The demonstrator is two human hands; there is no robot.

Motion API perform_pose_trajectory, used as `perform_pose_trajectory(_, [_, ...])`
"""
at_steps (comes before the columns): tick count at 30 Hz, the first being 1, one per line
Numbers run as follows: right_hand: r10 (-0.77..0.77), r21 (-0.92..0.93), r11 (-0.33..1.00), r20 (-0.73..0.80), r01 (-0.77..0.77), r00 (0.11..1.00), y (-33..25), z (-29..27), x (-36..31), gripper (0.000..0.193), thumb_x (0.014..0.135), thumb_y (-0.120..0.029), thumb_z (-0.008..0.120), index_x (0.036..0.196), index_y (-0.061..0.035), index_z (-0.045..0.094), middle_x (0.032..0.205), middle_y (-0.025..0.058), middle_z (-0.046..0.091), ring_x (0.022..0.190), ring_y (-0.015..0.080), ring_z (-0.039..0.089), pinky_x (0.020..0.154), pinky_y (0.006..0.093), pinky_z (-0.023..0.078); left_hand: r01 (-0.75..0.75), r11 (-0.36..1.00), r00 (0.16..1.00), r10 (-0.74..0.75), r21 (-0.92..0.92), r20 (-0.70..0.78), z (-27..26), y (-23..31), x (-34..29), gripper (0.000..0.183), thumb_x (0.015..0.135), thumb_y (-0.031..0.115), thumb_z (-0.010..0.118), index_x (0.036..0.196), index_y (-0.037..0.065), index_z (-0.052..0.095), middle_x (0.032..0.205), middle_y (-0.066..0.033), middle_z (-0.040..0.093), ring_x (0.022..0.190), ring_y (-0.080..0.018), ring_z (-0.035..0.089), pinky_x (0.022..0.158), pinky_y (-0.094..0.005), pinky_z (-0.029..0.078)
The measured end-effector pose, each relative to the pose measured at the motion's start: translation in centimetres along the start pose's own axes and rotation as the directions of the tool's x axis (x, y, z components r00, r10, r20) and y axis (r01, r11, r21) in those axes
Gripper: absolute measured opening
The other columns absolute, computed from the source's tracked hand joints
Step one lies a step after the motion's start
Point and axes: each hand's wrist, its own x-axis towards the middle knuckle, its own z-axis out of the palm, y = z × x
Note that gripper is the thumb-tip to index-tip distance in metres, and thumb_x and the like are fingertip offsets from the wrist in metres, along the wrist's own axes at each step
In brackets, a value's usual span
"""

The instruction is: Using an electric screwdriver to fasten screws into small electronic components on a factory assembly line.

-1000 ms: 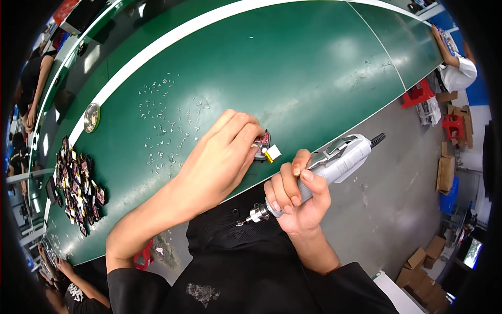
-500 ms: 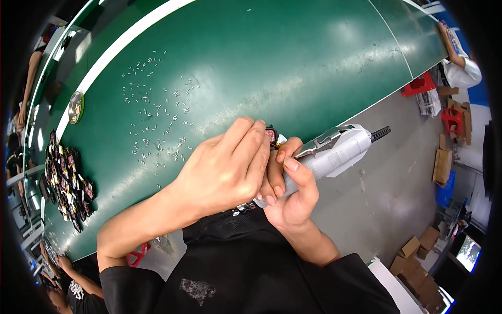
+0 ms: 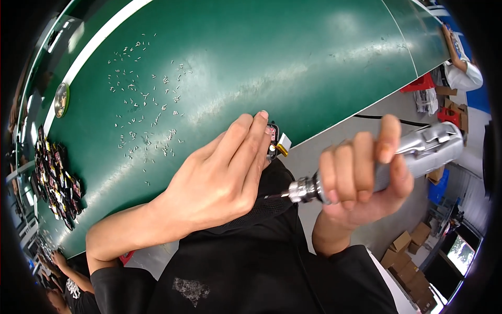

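My right hand [image 3: 361, 172] is wrapped round a silver-grey electric screwdriver [image 3: 426, 157], held off the table's near edge. Its chuck and thin bit [image 3: 280, 195] point left, toward my left hand, and touch nothing that I can see. A black cable runs off behind the tool. My left hand [image 3: 219, 180] is closed round a small black-cased electronic unit [image 3: 273, 137] at the table edge. A reddish board shows inside the casing, and a white-and-yellow piece [image 3: 284, 144] sticks out at its right side. My fingers hide the rest of the unit.
Many tiny metal pins or screws [image 3: 146, 138] lie scattered on the green table [image 3: 251, 68]. At the left is a heap of small black units [image 3: 55, 180], with a round dish [image 3: 61, 100] beyond it. Other people work at the far left and right; cardboard boxes [image 3: 410, 269] stand at lower right.
My right hand has moved right with the screwdriver, away from my left hand, and the bit now shows. More of the black unit is uncovered. The whole view has shifted slightly.
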Motion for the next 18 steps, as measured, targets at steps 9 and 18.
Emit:
perform_pose_trajectory(9, [-0.105, -0.216, 0.969, 0.074, 0.119, 0.992, -0.3, -2.2, 4.4, 0.021, 0.095, -0.021, 0.039, 0.097, -0.0045, 0.052, 0.055, -0.0014, 0.040, 0.044, 0.0088, 0.039, 0.049, 0.0265, 0.038, 0.024, 0.999, 0.999, -0.023, -0.034, 0.047, 0.1, 0.0, -0.5, 0.043, 0.061, -0.002, 0.067, 0.101, -0.016, 0.060, 0.114, -0.0255, 0.057, 0.099, -0.0339, 0.059, 0.074, -0.0369, 0.055])
perform_pose_trajectory(18, [-0.081, -0.240, 0.967, 0.022, 0.084, 0.996, 0.5, -2.6, 4.7, 0.022, 0.094, -0.022, 0.039, 0.094, -0.0053, 0.053, 0.055, -0.0025, 0.040, 0.043, 0.0083, 0.038, 0.048, 0.0261, 0.036, 0.027, 0.999, 0.999, -0.029, -0.039, -0.046, 0.7, -0.1, -0.4, 0.038, 0.060, -0.004, 0.064, 0.096, -0.017, 0.062, 0.107, -0.0264, 0.060, 0.094, -0.0345, 0.061, 0.074, -0.0370, 0.056])
